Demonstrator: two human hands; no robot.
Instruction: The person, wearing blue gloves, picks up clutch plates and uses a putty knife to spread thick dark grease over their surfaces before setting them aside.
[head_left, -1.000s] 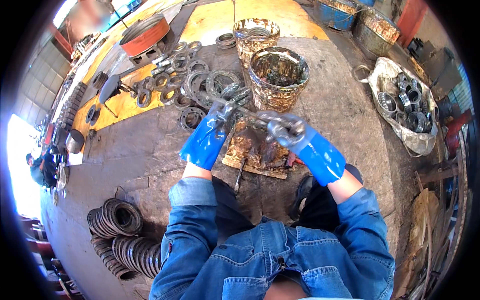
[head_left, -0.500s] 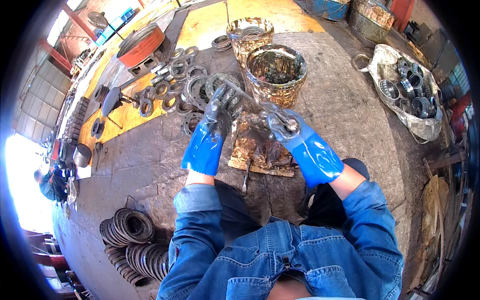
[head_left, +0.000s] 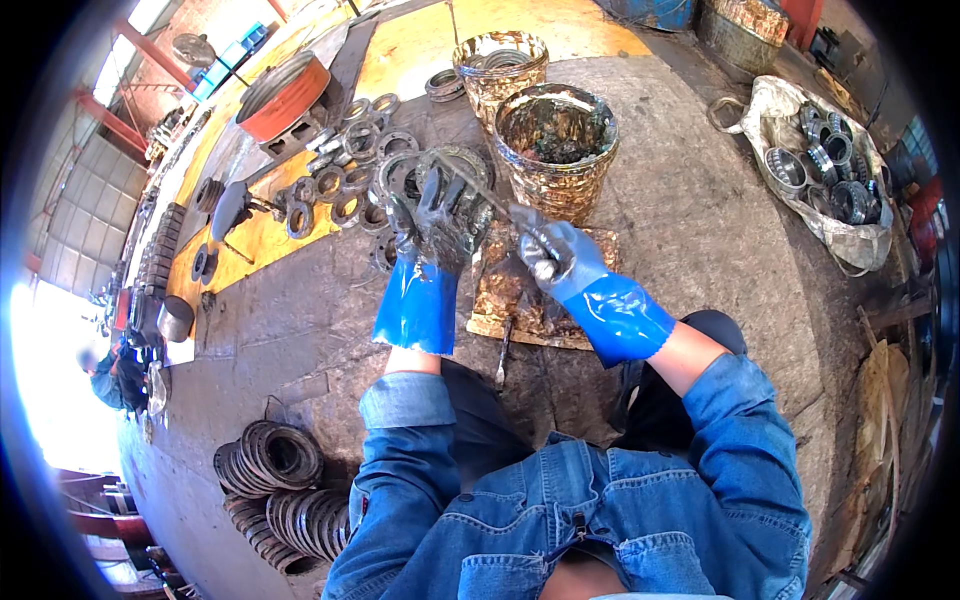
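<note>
Gripping thin metal rod (head_left: 489,195) in R hand (head_left: 552,258), curled tight round near end; splaying fingers of L hand (head_left: 430,225) in front of greasy metal rings (head_left: 480,170), can't tell if touching any; angling rod up-left nr L hand, seen L of grimy bucket (head_left: 556,188) & above stained board (head_left: 508,295) on floor (head_left: 700,200)

workshop | greasy metal rings (head_left: 386,179) | grimy buckets (head_left: 553,192) | sack of bearings (head_left: 832,232)

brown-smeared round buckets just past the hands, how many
2: the nearer bucket stands beyond the gloved right hand; the farther bucket, holding grey metal rings, stands behind it, partly hidden.
</note>
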